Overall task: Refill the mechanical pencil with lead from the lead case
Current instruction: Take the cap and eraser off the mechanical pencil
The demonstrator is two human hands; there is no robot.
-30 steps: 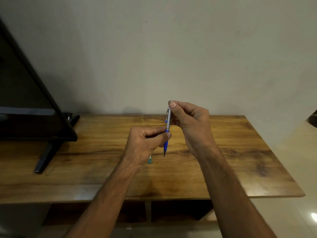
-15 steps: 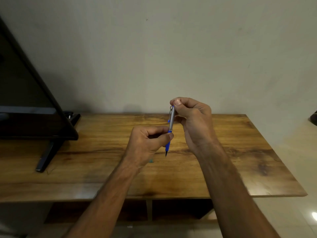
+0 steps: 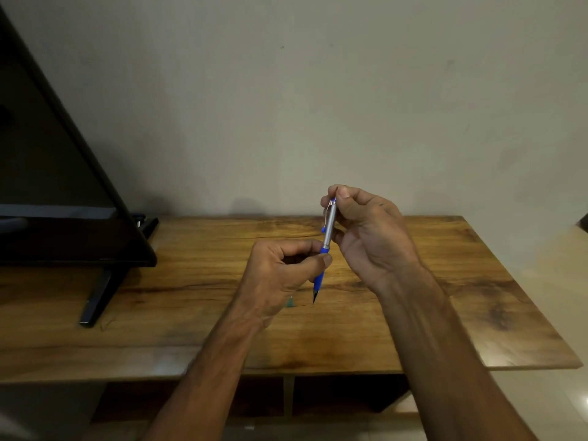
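A mechanical pencil [image 3: 328, 230] with a silver barrel, metal clip and blue grip stands almost upright above the wooden table [image 3: 445, 297], tip pointing down. My left hand [image 3: 280, 275] pinches its blue grip between thumb and forefinger. My right hand [image 3: 369, 230] pinches the pencil's top end with thumb and fingertips. A small teal piece, likely the lead case [image 3: 290, 302], peeks out on the table from under my left hand; most of it is hidden.
A black monitor [image 3: 57, 198] on a slanted stand [image 3: 95, 300] fills the table's left side. The wall runs close behind the table. Open shelf compartments [image 3: 343, 396] lie under the tabletop, and pale floor shows at the right.
My right hand has shifted a little on the pencil's top end, and both hands with the pencil have drifted slightly. The grips stay the same.
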